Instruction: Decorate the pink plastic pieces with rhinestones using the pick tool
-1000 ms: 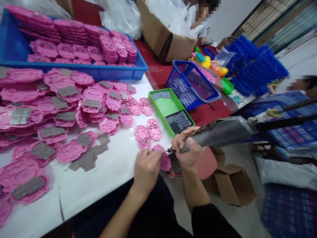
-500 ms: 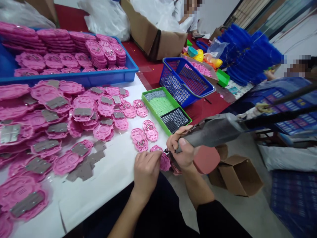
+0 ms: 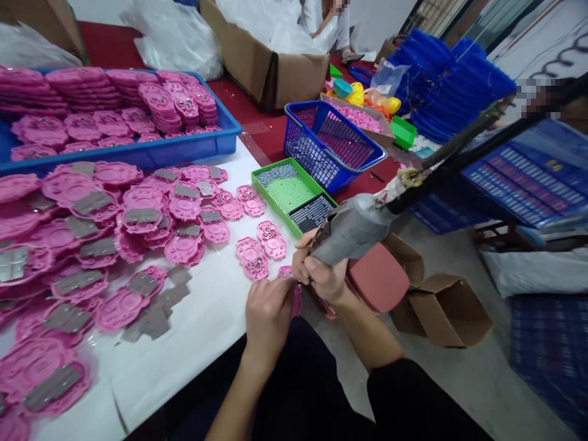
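Note:
My right hand [image 3: 321,272] is wrapped round a grey powered screwdriver [image 3: 351,226], its black cable and rod rising to the upper right. The driver's tip points down-left, at the fingertips of my left hand [image 3: 269,312]. Those fingers are closed on a pink plastic casing [image 3: 296,300] at the table edge, mostly hidden by my hands. Just beyond lie two pink casings with shiny metal parts, one casing [image 3: 252,258] nearer and another casing [image 3: 271,239] beside it. A green tray [image 3: 264,193] of small screws, with a black perforated plate [image 3: 312,213], stands behind them.
Pink casings with metal plates [image 3: 142,215] are heaped on the white table [image 3: 202,312] at left. Behind stands a blue tray [image 3: 184,147] of stacked casings. A blue basket [image 3: 333,147], a red stool [image 3: 379,278] and an open carton [image 3: 450,312] are to the right. Someone sits [image 3: 340,30] at the back.
The screwdriver is tilted more steeply, its rear end and cable swung up and left. Both hands stay together at the casing. The whole view has shifted slightly.

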The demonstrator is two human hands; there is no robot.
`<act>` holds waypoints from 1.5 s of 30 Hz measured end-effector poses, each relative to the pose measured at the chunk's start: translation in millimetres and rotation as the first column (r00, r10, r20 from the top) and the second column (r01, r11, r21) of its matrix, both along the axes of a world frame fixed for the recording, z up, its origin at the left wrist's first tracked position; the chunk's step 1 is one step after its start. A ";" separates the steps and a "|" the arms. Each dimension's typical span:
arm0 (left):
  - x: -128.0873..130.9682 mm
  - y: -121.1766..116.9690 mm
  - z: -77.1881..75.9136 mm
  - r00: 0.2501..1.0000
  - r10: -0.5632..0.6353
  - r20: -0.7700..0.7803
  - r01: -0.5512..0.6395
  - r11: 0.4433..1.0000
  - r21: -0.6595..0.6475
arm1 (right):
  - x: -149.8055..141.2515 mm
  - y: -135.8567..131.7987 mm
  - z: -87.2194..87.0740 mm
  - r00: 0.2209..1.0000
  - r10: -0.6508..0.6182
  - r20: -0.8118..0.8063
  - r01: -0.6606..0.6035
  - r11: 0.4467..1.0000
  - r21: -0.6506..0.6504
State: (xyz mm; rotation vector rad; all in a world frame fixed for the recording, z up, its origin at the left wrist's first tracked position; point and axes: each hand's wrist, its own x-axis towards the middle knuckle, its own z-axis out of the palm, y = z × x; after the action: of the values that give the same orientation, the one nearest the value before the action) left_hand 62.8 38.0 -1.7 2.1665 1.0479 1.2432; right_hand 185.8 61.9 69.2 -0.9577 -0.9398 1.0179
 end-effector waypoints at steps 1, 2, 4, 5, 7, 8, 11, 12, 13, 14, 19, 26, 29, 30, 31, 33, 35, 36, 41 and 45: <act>-0.2 0.2 -0.1 1.000 -0.002 0.003 0.002 1.000 -0.008 | 0.7 -0.4 -1.4 1.000 0.002 -0.005 -0.002 1.000 0.013; -0.4 0.2 -0.3 1.000 -0.002 0.005 0.002 1.000 -0.016 | 1.6 -0.6 -2.8 1.000 0.007 -0.010 -0.007 1.000 0.025; -0.3 0.1 -0.8 1.000 0.002 0.013 -0.002 1.000 -0.028 | 3.5 -0.3 -5.1 1.000 0.011 -0.017 -0.010 0.999 0.044; 0.2 -0.1 -1.0 1.000 0.005 0.021 -0.005 1.000 -0.028 | 4.2 0.2 -5.8 1.000 0.008 -0.020 -0.007 0.999 0.054; 2.0 -0.7 -1.6 0.999 0.018 0.030 -0.018 1.000 -0.018 | 5.0 1.9 -6.0 1.000 -0.005 -0.024 0.006 0.998 0.069; 3.5 -1.1 -1.8 0.999 0.031 0.028 -0.031 1.000 -0.006 | 5.0 3.0 -5.2 1.000 -0.016 -0.022 0.017 0.997 0.074; 9.0 -2.0 -2.6 0.996 0.085 0.001 -0.085 0.996 0.027 | 5.3 6.9 1.1 0.997 -0.080 -0.003 0.080 0.993 0.089; 11.1 -2.2 -2.8 0.995 0.099 -0.013 -0.099 0.995 0.031 | 5.9 8.3 4.4 0.994 -0.107 0.002 0.107 0.989 0.099; 13.1 -2.2 -3.1 0.993 0.111 -0.029 -0.110 0.993 0.039 | 6.8 9.5 8.2 0.991 -0.137 0.002 0.136 0.984 0.117; 15.1 -2.2 -3.5 0.991 0.124 -0.049 -0.122 0.991 0.052 | 8.1 10.6 12.2 0.986 -0.164 -0.005 0.163 0.977 0.140; 22.5 -2.2 -4.7 0.959 0.235 -0.159 -0.206 0.962 0.178 | 14.9 11.5 26.7 0.969 -0.241 -0.060 0.249 0.940 0.234; 22.9 -2.3 -2.2 0.970 0.237 -0.046 -0.226 0.958 0.175 | 9.8 5.6 20.7 0.979 -0.169 -0.118 0.192 0.954 0.231; 20.6 0.0 -5.1 0.978 0.179 0.105 -0.190 0.976 0.108 | 4.8 5.2 21.4 0.979 -0.141 -0.147 0.173 0.957 0.234; 19.8 1.2 -7.0 0.974 0.169 0.148 -0.183 0.979 0.085 | 3.4 4.7 22.6 0.979 -0.133 -0.156 0.167 0.957 0.236; 19.1 2.5 -9.4 0.971 0.156 0.183 -0.170 0.983 0.064 | 2.2 4.1 24.0 0.978 -0.127 -0.165 0.164 0.958 0.237; 18.1 5.5 -14.7 0.961 0.120 0.247 -0.136 0.990 0.047 | 0.1 2.4 26.9 0.977 -0.110 -0.183 0.153 0.959 0.238; 18.0 7.8 -20.1 0.946 0.097 0.309 -0.112 0.993 0.032 | -2.2 0.6 29.4 0.976 -0.094 -0.195 0.140 0.960 0.243; 18.3 8.5 -22.6 0.936 0.098 0.339 -0.111 0.994 0.020 | -3.6 -0.1 30.4 0.977 -0.088 -0.197 0.136 0.959 0.248; 18.8 7.9 -33.2 0.902 0.164 0.400 -0.176 0.984 -0.007 | -8.2 -4.0 28.9 0.978 -0.082 -0.192 0.124 0.968 0.220; 26.5 6.9 -44.6 0.910 0.193 0.368 -0.233 0.970 0.066 | 7.3 -4.4 4.2 0.985 -0.116 -0.131 0.128 0.988 0.084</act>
State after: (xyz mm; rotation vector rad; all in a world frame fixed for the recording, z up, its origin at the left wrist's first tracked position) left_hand 89.2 44.9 -46.3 1.8316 1.0988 1.7556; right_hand 193.2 57.4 73.4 -0.8537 -0.8067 0.9126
